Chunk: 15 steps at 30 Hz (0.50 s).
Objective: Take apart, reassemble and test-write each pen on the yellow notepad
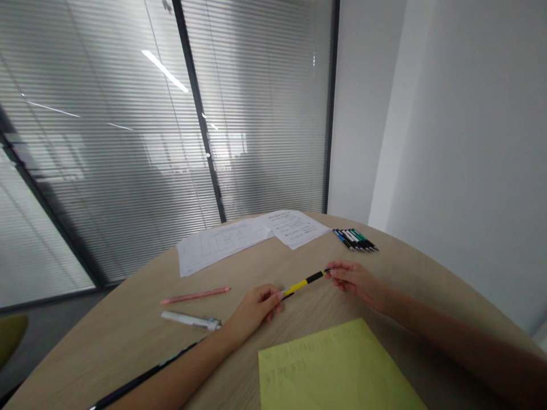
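Note:
A yellow pen with a black grip (pixel 304 282) is held slantwise above the table between my two hands. My left hand (pixel 260 307) is closed around its rear end, where a dark clip shows by the fingers. At the other end, the fingertips of my right hand (pixel 352 280) pinch the dark tip; whether a separate small part is between them I cannot make out. Below the pen lies a yellow sheet of paper (pixel 329 370) with faint handwriting. Left of my left hand lie a pink pencil (pixel 195 295) and a white pen (pixel 188 320).
Several pens (pixel 355 240) lie in a row at the far right of the round wooden table (pixel 239 262). Printed sheets (pixel 226 242) spread along the far edge. A long dark, thin object (pixel 149 373) runs beside my left forearm. Beyond stand a glass partition with blinds and a white wall.

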Motion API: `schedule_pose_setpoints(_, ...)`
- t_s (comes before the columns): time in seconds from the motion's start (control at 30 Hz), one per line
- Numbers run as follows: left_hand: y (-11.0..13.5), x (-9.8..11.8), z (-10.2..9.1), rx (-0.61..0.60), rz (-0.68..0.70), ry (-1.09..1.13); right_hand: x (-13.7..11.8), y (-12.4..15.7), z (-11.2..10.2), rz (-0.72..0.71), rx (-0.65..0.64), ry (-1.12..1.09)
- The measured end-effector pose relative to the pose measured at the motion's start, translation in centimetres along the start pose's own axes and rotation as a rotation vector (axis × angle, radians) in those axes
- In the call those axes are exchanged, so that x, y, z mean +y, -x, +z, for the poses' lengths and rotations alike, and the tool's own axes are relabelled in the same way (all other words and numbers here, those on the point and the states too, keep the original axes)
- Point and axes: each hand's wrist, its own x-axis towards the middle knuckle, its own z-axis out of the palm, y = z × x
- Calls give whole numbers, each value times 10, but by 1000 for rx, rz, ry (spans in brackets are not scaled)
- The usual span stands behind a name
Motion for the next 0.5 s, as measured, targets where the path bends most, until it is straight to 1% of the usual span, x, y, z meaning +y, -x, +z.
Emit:
schedule_pose_setpoints(0.27, 1, 2, -1, -10, -9, -42, -4, 1, 3, 30, 25, 24)
schedule_pose_setpoints(0.37, 2, 2, -1, -7, -5, -54, -2, 1, 2, 12, -16, 44)
schedule_pose_setpoints(0.5, 1, 1, 0, -17, 2, -57, 0, 0, -1, 42, -78, 42)
